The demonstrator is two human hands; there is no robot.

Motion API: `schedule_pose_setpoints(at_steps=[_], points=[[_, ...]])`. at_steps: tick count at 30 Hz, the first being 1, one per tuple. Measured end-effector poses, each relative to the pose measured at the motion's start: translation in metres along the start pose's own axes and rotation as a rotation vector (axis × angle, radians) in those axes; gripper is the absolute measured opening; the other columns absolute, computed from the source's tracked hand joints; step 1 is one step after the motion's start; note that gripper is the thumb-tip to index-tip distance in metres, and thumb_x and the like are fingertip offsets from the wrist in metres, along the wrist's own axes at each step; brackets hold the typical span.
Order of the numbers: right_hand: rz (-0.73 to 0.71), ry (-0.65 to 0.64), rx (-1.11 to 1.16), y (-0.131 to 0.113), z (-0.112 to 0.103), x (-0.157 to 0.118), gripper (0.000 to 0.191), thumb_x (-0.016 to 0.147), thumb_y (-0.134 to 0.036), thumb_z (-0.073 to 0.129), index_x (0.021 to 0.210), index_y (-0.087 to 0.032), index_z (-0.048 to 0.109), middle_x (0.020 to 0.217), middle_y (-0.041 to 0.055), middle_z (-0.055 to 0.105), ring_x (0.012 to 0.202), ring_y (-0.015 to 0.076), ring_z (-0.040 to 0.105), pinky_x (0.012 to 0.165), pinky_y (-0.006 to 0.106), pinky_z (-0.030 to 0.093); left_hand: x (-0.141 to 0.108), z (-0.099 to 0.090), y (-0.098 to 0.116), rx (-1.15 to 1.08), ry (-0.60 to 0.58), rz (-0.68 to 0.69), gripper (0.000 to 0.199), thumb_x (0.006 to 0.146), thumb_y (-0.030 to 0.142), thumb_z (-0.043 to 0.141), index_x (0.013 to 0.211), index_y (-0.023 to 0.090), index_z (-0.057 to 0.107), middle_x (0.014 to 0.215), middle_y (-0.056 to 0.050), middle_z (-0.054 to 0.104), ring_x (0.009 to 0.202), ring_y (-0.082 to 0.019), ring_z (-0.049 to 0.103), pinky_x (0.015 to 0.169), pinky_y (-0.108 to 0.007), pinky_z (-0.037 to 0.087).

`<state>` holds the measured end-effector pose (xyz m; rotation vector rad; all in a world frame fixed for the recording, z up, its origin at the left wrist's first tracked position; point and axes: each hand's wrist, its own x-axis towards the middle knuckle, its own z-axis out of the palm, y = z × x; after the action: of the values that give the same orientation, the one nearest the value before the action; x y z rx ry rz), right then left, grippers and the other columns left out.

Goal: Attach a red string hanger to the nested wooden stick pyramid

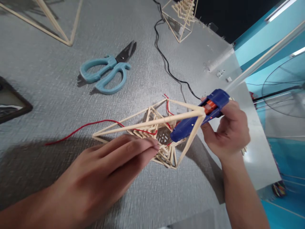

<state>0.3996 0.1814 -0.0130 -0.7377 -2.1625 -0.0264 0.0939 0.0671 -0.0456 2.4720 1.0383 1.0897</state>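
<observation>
A lantern-like frame of thin wooden sticks (152, 122) lies tilted on the grey table, with smaller stick layers inside it. My left hand (111, 165) reaches in from the lower left, fingers pressed together, the fingertips on the frame's inner sticks; what exactly they pinch is partly hidden. Red string (81, 128) runs out of the frame to the left. In my right hand (231, 133) is a blue glue gun (183, 128) with an orange trigger, its blue body passing behind the frame's nearest corner. A long, pale glue stick (262, 58) sticks out from its back.
Blue-handled scissors (109, 71) lie half open above the frame. A black cord (168, 65) crosses the table towards the glue gun. Another stick frame (184, 19) stands at the far edge, and larger sticks (54, 24) are at the upper left. A fan (286, 86) is beyond the table.
</observation>
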Motion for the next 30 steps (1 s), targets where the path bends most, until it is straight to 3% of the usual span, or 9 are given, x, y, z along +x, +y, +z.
schedule_pose_setpoints(at_steps=[11,20,30], points=[[0.011,-0.031,-0.086,-0.003,-0.007,0.002,0.036,0.088,-0.028,0.083,0.123,-0.031,0.074,0.118,0.0077,0.081,0.106,0.0371,0.077,0.094,0.062,0.063,0.001,0.0,0.0,-0.007,0.007,-0.011,0.035,0.11,0.008,0.047,0.132,0.017,0.072,0.124,-0.002,0.078,0.123,-0.014,0.073,0.113,-0.024,0.06],[-0.006,-0.014,-0.054,-0.004,-0.01,0.008,0.038,0.087,-0.026,0.084,0.123,-0.031,0.075,0.115,0.0077,0.081,0.104,0.0355,0.076,0.094,0.059,0.063,-0.002,-0.002,0.001,-0.014,-0.002,-0.016,0.034,0.109,0.007,0.048,0.132,0.016,0.072,0.124,-0.003,0.078,0.123,-0.015,0.072,0.112,-0.023,0.061],[-0.024,-0.029,-0.039,-0.004,-0.008,-0.001,0.053,0.085,-0.026,0.088,0.135,-0.034,0.071,0.126,0.0061,0.078,0.114,0.0346,0.075,0.103,0.058,0.059,-0.002,0.0,0.0,0.0,-0.024,-0.022,0.036,0.11,0.009,0.049,0.138,0.018,0.07,0.13,-0.002,0.077,0.124,-0.015,0.072,0.114,-0.025,0.06]])
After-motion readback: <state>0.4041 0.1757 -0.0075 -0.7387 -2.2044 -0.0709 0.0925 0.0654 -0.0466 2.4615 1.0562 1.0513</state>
